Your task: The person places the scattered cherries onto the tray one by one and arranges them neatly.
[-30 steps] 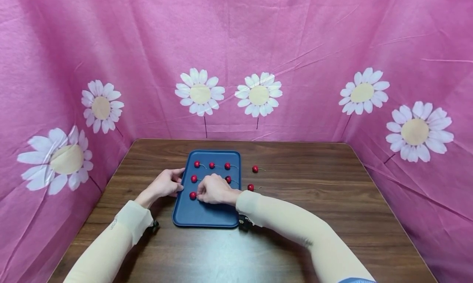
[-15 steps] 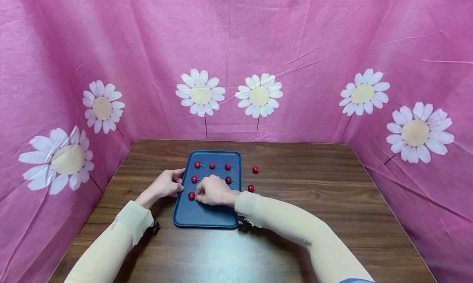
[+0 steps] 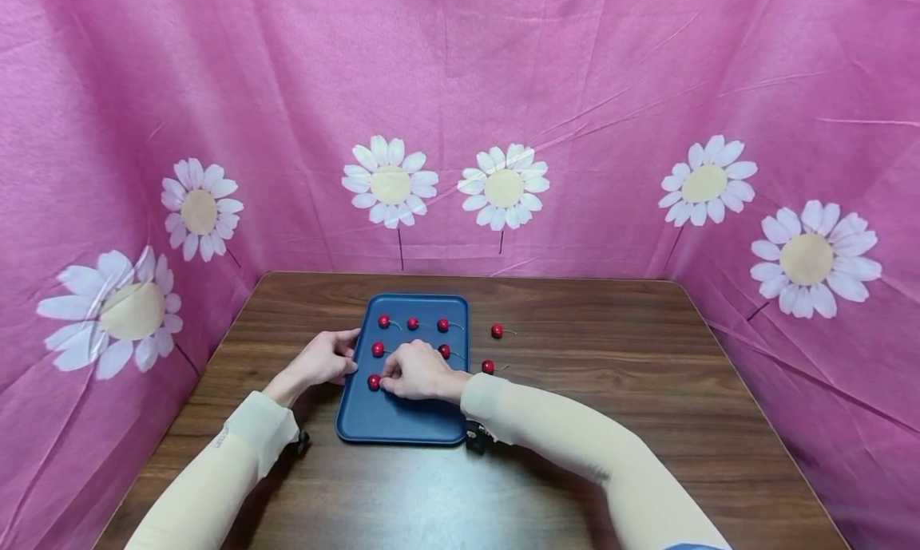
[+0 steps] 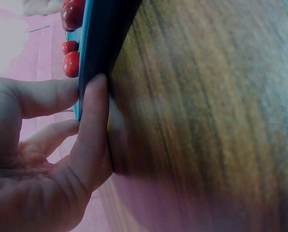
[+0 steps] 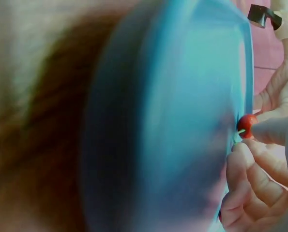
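Note:
A blue tray [image 3: 402, 426] lies on the wooden table. My left hand [image 3: 321, 360] grips its left edge, and in the left wrist view the thumb and fingers [image 4: 93, 111] lie on either side of the rim. Over the middle of the tray, my right hand [image 3: 417, 372] holds a red cherry [image 3: 374, 382] near the left side. Seen from the right wrist, fingertips close round this cherry [image 5: 247, 124] and its short green stem. Several other cherries sit in rows on the tray, among them one at the back left [image 3: 384, 321]. My right hand hides the tray's middle.
Right of the tray, two more cherries lie on the table, one farther back [image 3: 497, 331] and one nearer [image 3: 488, 366], close to my right forearm [image 3: 561, 422]. A pink curtain [image 3: 446, 79] with printed daisies surrounds the table's back and sides.
My right hand and the cherry have shifted very slightly left on the tray. The left hand stays at the tray's edge.

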Motion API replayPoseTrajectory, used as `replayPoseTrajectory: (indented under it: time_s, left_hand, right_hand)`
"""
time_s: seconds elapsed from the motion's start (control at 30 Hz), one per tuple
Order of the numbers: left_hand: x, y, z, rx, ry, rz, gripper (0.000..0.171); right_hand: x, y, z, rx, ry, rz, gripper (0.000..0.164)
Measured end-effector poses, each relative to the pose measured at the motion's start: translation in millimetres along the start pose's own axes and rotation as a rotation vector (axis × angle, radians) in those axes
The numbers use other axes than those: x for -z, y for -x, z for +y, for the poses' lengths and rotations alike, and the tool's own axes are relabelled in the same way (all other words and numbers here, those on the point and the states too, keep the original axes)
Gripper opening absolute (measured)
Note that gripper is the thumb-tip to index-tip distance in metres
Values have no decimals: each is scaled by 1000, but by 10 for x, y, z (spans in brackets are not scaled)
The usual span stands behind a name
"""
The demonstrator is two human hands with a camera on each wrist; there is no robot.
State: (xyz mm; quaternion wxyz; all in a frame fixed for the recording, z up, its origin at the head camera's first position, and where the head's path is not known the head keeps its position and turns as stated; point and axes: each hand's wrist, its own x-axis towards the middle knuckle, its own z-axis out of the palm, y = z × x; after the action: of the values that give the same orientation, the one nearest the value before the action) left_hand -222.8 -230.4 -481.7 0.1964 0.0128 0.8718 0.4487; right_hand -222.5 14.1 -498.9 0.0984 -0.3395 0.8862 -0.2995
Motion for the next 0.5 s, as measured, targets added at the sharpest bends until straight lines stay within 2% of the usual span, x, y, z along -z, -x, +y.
replayPoseTrajectory:
  time_s: [0.3, 0.5]
  left_hand:
    - [11, 5, 6, 4, -3, 0, 79]
    - [5, -9, -17, -4, -1, 1, 79]
  right_hand:
    - [202, 144, 79, 82, -26, 32, 11]
    - [399, 243, 253, 101, -8, 81, 14]
